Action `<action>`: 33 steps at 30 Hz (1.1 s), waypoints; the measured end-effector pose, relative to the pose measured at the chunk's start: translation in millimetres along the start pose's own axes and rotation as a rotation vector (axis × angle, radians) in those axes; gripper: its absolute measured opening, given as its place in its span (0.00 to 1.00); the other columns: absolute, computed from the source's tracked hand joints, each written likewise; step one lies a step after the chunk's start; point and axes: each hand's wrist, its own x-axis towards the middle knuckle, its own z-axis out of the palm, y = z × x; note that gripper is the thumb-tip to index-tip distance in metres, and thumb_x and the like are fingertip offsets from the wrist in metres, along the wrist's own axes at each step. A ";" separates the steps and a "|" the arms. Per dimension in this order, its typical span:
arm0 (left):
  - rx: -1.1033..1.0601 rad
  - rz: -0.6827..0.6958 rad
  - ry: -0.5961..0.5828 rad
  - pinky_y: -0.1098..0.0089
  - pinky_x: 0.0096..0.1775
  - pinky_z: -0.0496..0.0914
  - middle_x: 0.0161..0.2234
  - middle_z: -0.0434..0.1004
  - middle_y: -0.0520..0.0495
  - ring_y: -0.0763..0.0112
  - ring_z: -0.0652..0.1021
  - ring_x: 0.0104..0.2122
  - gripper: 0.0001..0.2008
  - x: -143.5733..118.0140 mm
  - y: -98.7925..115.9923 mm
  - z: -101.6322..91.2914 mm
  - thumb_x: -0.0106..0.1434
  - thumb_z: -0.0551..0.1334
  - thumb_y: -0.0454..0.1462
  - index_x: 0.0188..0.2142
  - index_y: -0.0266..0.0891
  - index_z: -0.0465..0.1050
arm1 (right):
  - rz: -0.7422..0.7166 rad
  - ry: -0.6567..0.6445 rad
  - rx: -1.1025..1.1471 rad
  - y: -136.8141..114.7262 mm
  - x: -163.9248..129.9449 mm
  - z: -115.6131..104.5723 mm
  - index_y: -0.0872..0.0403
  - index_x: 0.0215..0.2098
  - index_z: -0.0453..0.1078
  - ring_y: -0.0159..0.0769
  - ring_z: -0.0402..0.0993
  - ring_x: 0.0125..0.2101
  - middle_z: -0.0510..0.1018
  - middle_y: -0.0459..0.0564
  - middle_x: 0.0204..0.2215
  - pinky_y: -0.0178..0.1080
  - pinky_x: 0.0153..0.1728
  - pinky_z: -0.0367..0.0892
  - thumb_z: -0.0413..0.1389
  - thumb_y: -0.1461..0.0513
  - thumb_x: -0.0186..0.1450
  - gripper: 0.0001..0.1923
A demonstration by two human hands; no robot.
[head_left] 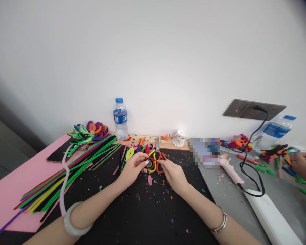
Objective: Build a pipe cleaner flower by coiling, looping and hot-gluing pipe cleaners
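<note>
My left hand [133,167] pinches a small coiled pipe cleaner piece [149,164], with rings of red and green, between thumb and fingers. Opposite it, my right hand [175,176] has its thumb and fingertips closed on a red pipe cleaner [156,160] that reaches across to the coil. Yellow bent pipe cleaners [154,166] and orange-red ones lie just behind and between the hands. A yellow-green loop [130,154] lies beyond my left hand, and a pink loop [150,180] rests on the black mat below the coil.
Long pipe cleaners [66,180] spread over pink board on the left, near a phone [57,154] and finished loops [83,134]. A water bottle [120,119], scissors [157,144] and white spool [179,138] stand or lie behind. Rightward are a glue gun [231,170], cable, power strip [270,217] and another person's hand [302,165].
</note>
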 end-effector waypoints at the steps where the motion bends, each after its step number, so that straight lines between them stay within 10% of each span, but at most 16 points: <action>1: -0.001 -0.001 0.002 0.73 0.26 0.67 0.27 0.71 0.53 0.78 0.71 0.20 0.10 -0.3 0.2 0.3 0.55 0.62 0.39 0.37 0.37 0.67 | 0.000 -0.006 0.012 -0.5 -0.5 -0.1 0.56 0.45 0.68 0.32 0.72 0.30 0.75 0.52 0.31 0.32 0.31 0.68 0.42 0.66 0.68 0.14; 33: 0.027 0.022 0.055 0.74 0.28 0.70 0.32 0.73 0.50 0.78 0.72 0.22 0.09 -6.4 1.9 7.2 0.56 0.61 0.38 0.37 0.37 0.67 | 0.026 -0.110 0.070 -13.3 -4.5 -0.3 0.55 0.40 0.68 0.35 0.75 0.31 0.77 0.52 0.31 0.34 0.32 0.69 0.45 0.65 0.67 0.10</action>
